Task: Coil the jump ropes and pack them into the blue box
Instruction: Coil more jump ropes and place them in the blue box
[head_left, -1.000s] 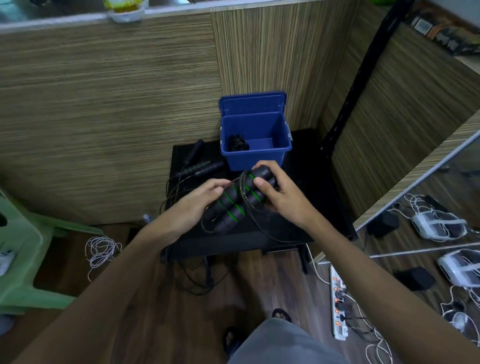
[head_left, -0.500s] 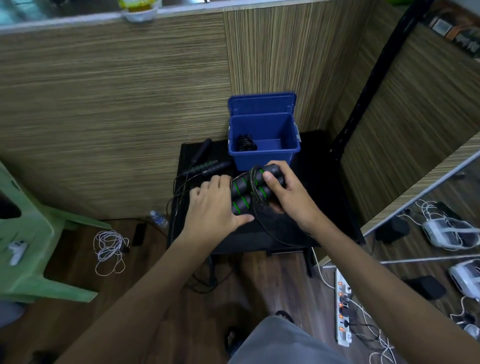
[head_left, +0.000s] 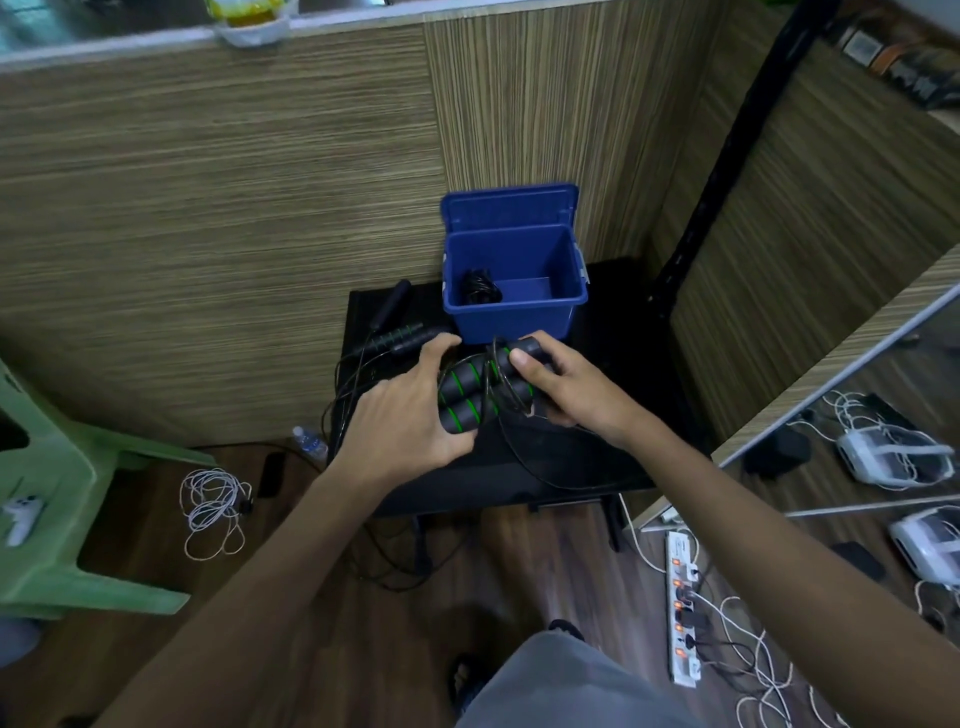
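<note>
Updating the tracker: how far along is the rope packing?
Done: one coiled black rope lies in the open blue box. In hand: both the left hand and right hand grip the green-ringed handles, cord wrapped round them but a loop trailing on the table. Left: another rope lies uncoiled beside the box.

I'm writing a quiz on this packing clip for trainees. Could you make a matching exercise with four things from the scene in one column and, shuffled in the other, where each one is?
Things:
1. green-ringed handles
2. coiled black rope
3. white cable bundle
4. power strip

Places:
A. on the floor, right of the black table
B. inside the blue box
C. gripped between the left hand and right hand
D. on the floor beside the green chair

Pairs: 1-C, 2-B, 3-D, 4-A
</note>
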